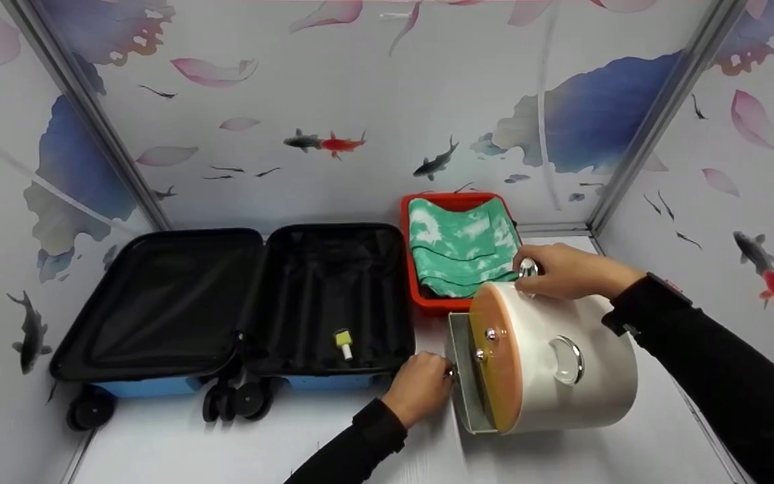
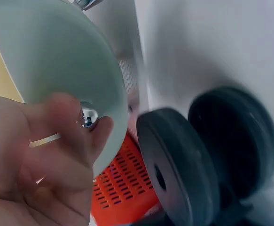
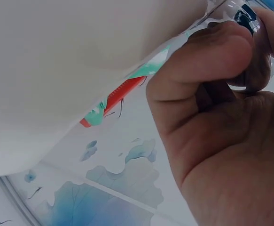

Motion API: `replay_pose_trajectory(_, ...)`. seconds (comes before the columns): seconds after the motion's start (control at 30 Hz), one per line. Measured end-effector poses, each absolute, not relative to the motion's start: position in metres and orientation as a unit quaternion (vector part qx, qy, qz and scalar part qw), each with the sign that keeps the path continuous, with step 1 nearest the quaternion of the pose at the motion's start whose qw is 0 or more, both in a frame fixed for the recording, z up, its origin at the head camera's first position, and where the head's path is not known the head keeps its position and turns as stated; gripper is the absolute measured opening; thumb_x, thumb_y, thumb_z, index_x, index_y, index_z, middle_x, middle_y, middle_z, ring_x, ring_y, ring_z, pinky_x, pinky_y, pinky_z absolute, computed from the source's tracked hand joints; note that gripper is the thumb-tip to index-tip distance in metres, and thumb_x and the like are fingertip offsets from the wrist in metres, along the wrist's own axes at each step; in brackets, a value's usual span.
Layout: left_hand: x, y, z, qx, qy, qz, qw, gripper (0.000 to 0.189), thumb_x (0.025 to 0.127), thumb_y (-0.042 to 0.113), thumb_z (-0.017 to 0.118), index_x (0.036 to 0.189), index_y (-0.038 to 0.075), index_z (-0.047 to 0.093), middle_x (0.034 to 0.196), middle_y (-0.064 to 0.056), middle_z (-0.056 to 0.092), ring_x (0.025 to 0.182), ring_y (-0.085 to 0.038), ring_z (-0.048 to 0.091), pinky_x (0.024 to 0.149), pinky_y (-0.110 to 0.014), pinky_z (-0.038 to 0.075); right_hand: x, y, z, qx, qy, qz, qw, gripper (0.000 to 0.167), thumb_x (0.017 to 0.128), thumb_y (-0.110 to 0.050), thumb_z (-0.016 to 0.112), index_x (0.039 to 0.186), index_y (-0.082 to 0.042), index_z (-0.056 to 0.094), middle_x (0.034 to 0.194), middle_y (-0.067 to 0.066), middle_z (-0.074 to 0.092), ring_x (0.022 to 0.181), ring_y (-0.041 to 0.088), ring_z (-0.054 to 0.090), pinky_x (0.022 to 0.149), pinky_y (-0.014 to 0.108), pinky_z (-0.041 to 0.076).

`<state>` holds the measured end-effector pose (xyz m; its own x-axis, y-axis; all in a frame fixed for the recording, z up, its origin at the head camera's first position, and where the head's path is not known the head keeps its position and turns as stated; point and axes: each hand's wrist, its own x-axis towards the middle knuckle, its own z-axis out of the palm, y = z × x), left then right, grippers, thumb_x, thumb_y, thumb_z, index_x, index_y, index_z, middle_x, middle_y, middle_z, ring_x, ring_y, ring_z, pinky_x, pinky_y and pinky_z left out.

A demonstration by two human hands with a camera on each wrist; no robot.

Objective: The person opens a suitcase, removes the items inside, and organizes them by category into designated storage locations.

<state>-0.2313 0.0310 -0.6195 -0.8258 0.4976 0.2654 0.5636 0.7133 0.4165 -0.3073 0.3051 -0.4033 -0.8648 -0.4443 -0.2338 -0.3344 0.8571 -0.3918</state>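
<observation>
A white rounded storage box (image 1: 588, 363) with an orange-yellow see-through front (image 1: 504, 363) stands at the right in the head view. From its front juts a pale drawer (image 1: 465, 383). My left hand (image 1: 420, 390) pinches the drawer's small metal knob (image 2: 89, 114) between thumb and fingers. Up on the box, my right hand (image 1: 565, 271) grips a chrome-and-clear handle (image 1: 529, 267), and the right wrist view shows its fingers (image 3: 212, 59) curled round it. Another such handle (image 1: 570, 359) is on the box's side. What lies inside the drawer cannot be made out.
Left of the box lies an opened blue suitcase with black lining (image 1: 333, 269); its dark wheels (image 1: 250, 400) face me. A small yellow-and-white item (image 1: 344, 344) lies inside. Behind the box, a red basket (image 1: 437, 306) holds a folded green-and-white cloth (image 1: 457, 232). Printed panels (image 1: 373, 81) enclose the space.
</observation>
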Motion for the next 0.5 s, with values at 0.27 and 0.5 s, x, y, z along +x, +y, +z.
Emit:
replay_pose_trajectory(0.27, -0.221, 0.014, -0.614, -0.27, -0.934, -0.211, 0.107, 0.022, 0.089, 0.001, 0.079, 0.071, 0.012, 0.072, 0.075, -0.007, 0.078, 0.069, -0.026, 0.078, 0.058, -0.039, 0.061, -0.307, 0.304, -0.403, -0.203, 0.949, -0.175, 0.166, 0.028, 0.103, -0.033, 0.073, 0.124, -0.015, 0.068, 0.096, 0.005, 0.07, 0.083, 0.016, 0.063, 0.073, 0.034, 0.051)
replay_pose_trajectory(0.5, -0.212, 0.003, -0.611, -0.252, -0.946, -0.169, 0.117, 0.026, 0.089, -0.001, 0.078, 0.068, 0.012, 0.07, 0.071, -0.008, 0.075, 0.065, -0.026, 0.076, 0.055, -0.039, 0.06, -0.308, 0.304, -0.403, -0.206, 0.95, -0.171, 0.161, 0.027, 0.102, -0.03, 0.073, 0.124, -0.015, 0.069, 0.093, 0.004, 0.07, 0.082, 0.016, 0.062, 0.074, 0.034, 0.05)
